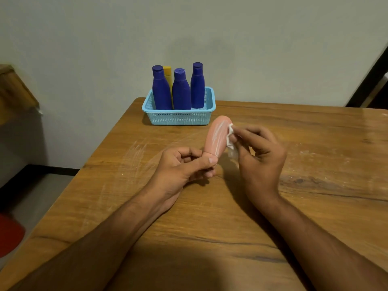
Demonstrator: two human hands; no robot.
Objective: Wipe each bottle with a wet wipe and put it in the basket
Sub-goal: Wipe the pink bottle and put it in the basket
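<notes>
**A:** Where is the object being cleaned?

**B:** The pink bottle is held above the middle of the wooden table, tilted so its rounded base points toward the far side. White streaks run along its upper surface. Its cap end is hidden inside the left hand, so the cap's form cannot be told.

**A:** How are the hands disposed?

**B:** The left hand grips the near end of the bottle, fingers curled round it and thumb laid across the top. The right hand pinches a crumpled white wet wipe between thumb and fingertips, with the wipe touching the bottle's right side.

**A:** And the receiving container?

**B:** A light-blue perforated basket stands at the far edge of the table, just beyond the pink bottle. Three dark blue bottles stand upright in it: the left blue bottle, the middle blue bottle and the right blue bottle. A yellow bottle shows behind the first two, mostly covered by them.

**A:** What surrounds the table?

**B:** A pale wall behind; whitish smears on the tabletop to the left of the hands.
</notes>
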